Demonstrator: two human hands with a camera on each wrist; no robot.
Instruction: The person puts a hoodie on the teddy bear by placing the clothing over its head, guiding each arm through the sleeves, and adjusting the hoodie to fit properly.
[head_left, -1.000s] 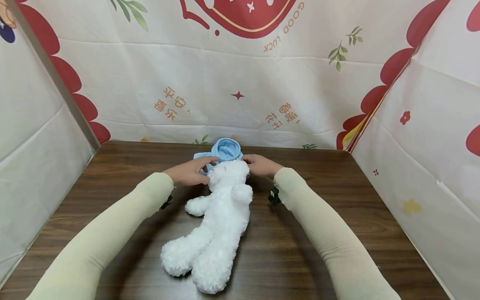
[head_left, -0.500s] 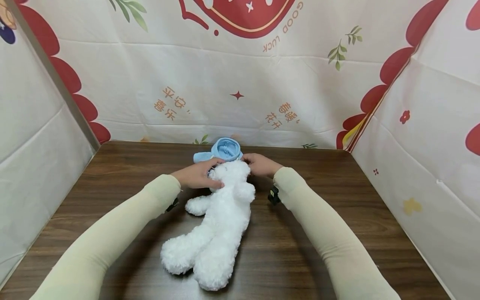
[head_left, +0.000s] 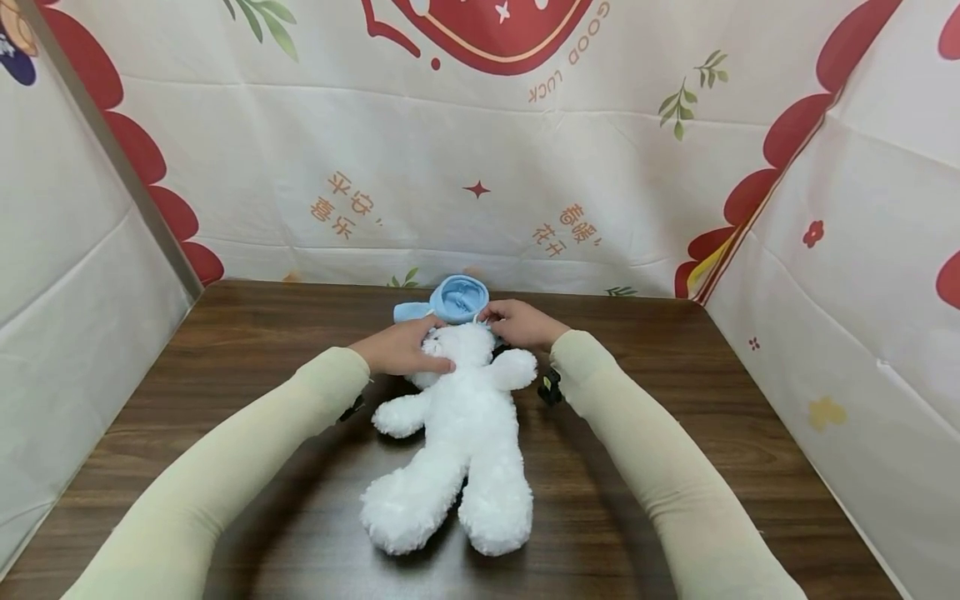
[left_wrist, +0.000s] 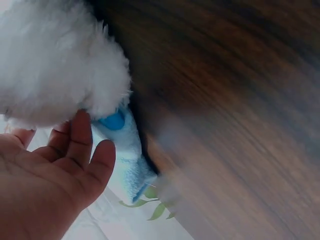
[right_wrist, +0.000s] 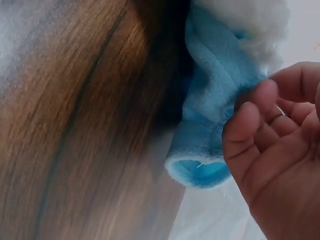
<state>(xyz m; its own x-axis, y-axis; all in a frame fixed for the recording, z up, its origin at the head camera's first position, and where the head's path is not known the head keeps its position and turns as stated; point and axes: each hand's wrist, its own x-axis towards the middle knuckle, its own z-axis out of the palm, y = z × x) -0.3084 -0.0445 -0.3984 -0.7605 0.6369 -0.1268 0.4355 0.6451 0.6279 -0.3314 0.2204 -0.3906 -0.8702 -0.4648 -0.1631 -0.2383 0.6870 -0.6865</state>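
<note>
A white fluffy plush toy point(head_left: 468, 425) lies on the table, legs toward the near side. In the head view my left hand point(head_left: 401, 346) holds its head from the left, thumb and fingers spread round it. The left wrist view shows the fingers of this hand point(left_wrist: 60, 170) bent against the white fur. A light-blue fleece garment point(head_left: 459, 300) with a round opening lies at the toy's head. My right hand point(head_left: 521, 323) pinches the garment's edge beside the head, as the right wrist view shows with thumb and finger meeting at the blue cloth point(right_wrist: 215, 70).
The dark wooden table point(head_left: 645, 467) runs back to a white printed cloth backdrop point(head_left: 480, 150). Cloth walls stand on the left point(head_left: 82, 275) and right point(head_left: 862, 275). A black wrist device point(head_left: 550, 388) shows under the right sleeve.
The plush toy has turned flatter, with its legs swung to the right and its right-side arm spread out. My left hand has moved right onto its head. The blue garment shifted slightly right.
</note>
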